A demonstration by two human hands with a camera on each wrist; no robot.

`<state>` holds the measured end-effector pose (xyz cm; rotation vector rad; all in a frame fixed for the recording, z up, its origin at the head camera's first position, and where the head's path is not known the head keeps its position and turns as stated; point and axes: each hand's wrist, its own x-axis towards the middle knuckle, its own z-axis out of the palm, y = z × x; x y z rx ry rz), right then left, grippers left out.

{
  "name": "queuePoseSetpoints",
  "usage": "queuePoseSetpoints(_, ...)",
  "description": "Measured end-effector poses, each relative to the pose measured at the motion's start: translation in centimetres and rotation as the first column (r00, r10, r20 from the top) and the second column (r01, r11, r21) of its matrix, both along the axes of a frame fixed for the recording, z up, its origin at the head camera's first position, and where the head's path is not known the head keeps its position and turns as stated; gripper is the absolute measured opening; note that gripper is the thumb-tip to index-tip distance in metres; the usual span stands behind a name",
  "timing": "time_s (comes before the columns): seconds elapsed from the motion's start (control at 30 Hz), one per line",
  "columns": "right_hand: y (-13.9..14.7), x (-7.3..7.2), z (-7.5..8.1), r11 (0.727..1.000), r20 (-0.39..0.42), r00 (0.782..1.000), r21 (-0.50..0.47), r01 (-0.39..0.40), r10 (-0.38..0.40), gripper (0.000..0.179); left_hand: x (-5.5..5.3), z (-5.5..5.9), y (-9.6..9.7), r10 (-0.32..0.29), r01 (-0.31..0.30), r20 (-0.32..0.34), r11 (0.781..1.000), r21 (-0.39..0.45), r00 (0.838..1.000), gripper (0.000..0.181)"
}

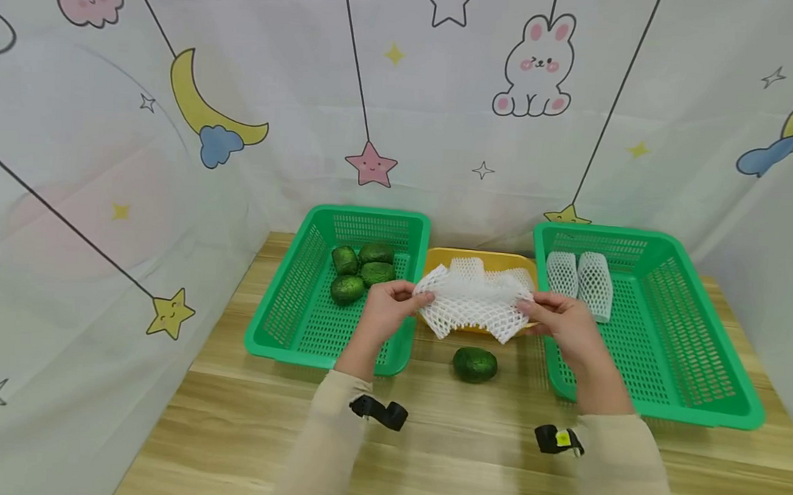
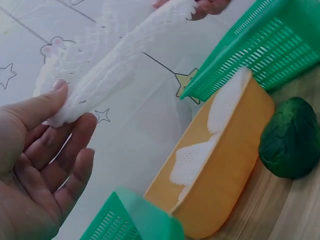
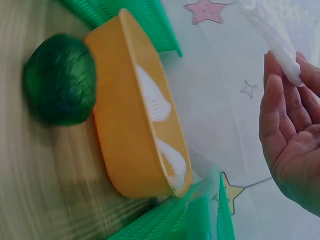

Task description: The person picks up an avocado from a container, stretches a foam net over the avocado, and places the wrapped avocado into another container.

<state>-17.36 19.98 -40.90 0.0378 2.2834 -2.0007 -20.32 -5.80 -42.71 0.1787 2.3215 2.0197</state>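
A white foam net sleeve [image 1: 475, 301] is stretched sideways between both hands, above the yellow-orange bin. My left hand [image 1: 387, 308] pinches its left end between thumb and fingers, the other fingers loosely bent in the left wrist view. At the opposite end, my right hand [image 1: 569, 329] pinches the net the same way. On the table below the net lies one dark green avocado [image 1: 475, 365], touched by neither hand. More white foam nets [image 2: 192, 162] show inside the bin [image 2: 225, 175].
To the left stands a green basket [image 1: 271, 301] with several avocados [image 1: 348, 290] in it. A larger green basket [image 1: 718, 343] on the right holds two white net-covered items [image 1: 594, 286]. Behind everything hangs a patterned curtain [image 1: 442, 116]. The table [image 1: 454, 457] is wooden.
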Motion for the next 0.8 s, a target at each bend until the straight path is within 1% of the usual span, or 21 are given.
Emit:
queuePoseSetpoints(0.03,0.0,0.1,0.0,1.000,-0.006,1.000,0.008,-0.001,0.001,0.042,0.0,0.0,-0.2,-0.018,0.018,0.003,1.000,0.019,1.000,0.019)
queuePoseSetpoints(0.07,-0.1,0.2,-0.1,1.000,-0.003,1.000,0.023,-0.015,0.015,0.046,0.0,-0.1,-0.2,-0.054,0.054,0.005,0.998,0.022,0.999,0.021)
queuePoseSetpoints(0.1,-0.4,0.2,-0.2,0.999,-0.002,0.999,0.028,-0.036,0.036,0.049,0.1,-0.2,-0.1,-0.103,0.103,0.010,0.995,0.013,0.995,0.028)
queuePoseSetpoints(0.13,-0.8,0.3,-0.3,0.998,-0.005,0.999,0.024,-0.053,0.053,0.051,0.2,-0.2,0.2,-0.161,0.161,0.016,0.987,0.017,0.987,0.035)
queuePoseSetpoints(0.2,-1.8,0.4,-0.6,0.995,-0.023,0.995,-0.014,-0.094,0.094,0.051,0.5,-0.3,1.1,-0.284,0.283,0.022,0.958,0.048,0.958,0.049)
queuePoseSetpoints(0.23,-2.2,0.4,-0.7,0.992,-0.041,0.992,-0.036,-0.118,0.117,0.050,0.6,-0.3,1.7,-0.326,0.324,0.024,0.945,0.048,0.945,0.057)
queuePoseSetpoints(0.27,-2.6,0.5,-0.8,0.988,-0.059,0.988,-0.055,-0.143,0.139,0.049,0.7,-0.3,2.2,-0.352,0.350,0.029,0.936,0.042,0.936,0.066)
queuePoseSetpoints(0.3,-2.9,0.6,-0.9,0.982,-0.076,0.983,-0.080,-0.171,0.166,0.047,0.8,-0.3,2.8,-0.367,0.366,0.028,0.930,0.038,0.930,0.074)
queuePoseSetpoints(0.33,-3.1,0.8,-1.0,0.976,-0.089,0.978,-0.097,-0.197,0.188,0.047,0.9,-0.4,3.2,-0.373,0.372,0.020,0.927,0.045,0.928,0.080)
queuePoseSetpoints(0.37,-3.3,0.9,-1.0,0.968,-0.101,0.972,-0.111,-0.223,0.213,0.048,1.0,-0.4,3.6,-0.359,0.359,0.009,0.933,0.031,0.933,0.085)
queuePoseSetpoints(0.43,-3.4,1.0,-0.9,0.954,-0.119,0.961,-0.140,-0.264,0.249,0.049,1.3,0.3,3.9,-0.305,0.304,-0.009,0.952,-0.028,0.952,0.093)
queuePoseSetpoints(0.47,-3.4,1.1,-0.9,0.951,-0.117,0.960,-0.149,-0.270,0.254,0.050,1.5,0.7,3.9,-0.285,0.284,-0.015,0.958,-0.050,0.958,0.091)
queuePoseSetpoints(0.57,-3.2,1.1,-1.0,0.953,-0.110,0.961,-0.144,-0.267,0.253,0.048,1.9,1.9,3.3,-0.266,0.263,-0.026,0.961,-0.081,0.964,0.073)
queuePoseSetpoints(0.6,-3.0,1.0,-1.1,0.957,-0.106,0.963,-0.123,-0.261,0.249,0.046,2.0,2.1,3.0,-0.269,0.266,-0.026,0.960,-0.088,0.963,0.065)
queuePoseSetpoints(0.63,-2.9,1.0,-1.2,0.964,-0.098,0.966,-0.096,-0.248,0.239,0.045,1.9,2.0,2.7,-0.275,0.272,-0.027,0.958,-0.087,0.961,0.058)
queuePoseSetpoints(0.67,-2.8,1.0,-1.3,0.970,-0.087,0.970,-0.068,-0.232,0.226,0.044,1.8,1.8,2.4,-0.281,0.278,-0.027,0.957,-0.085,0.959,0.053)
queuePoseSetpoints(0.73,-2.6,1.0,-1.6,0.975,-0.069,0.973,-0.027,-0.222,0.220,0.043,1.6,1.1,1.9,-0.305,0.303,-0.022,0.950,-0.073,0.952,0.047)
queuePoseSetpoints(0.77,-2.6,1.0,-1.8,0.974,-0.060,0.973,-0.013,-0.225,0.224,0.044,1.4,0.7,1.7,-0.326,0.324,-0.016,0.944,-0.065,0.945,0.047)
queuePoseSetpoints(0.8,-2.7,1.0,-1.9,0.973,-0.054,0.971,-0.005,-0.232,0.232,0.046,1.3,0.3,1.6,-0.359,0.358,-0.012,0.932,-0.051,0.933,0.047)
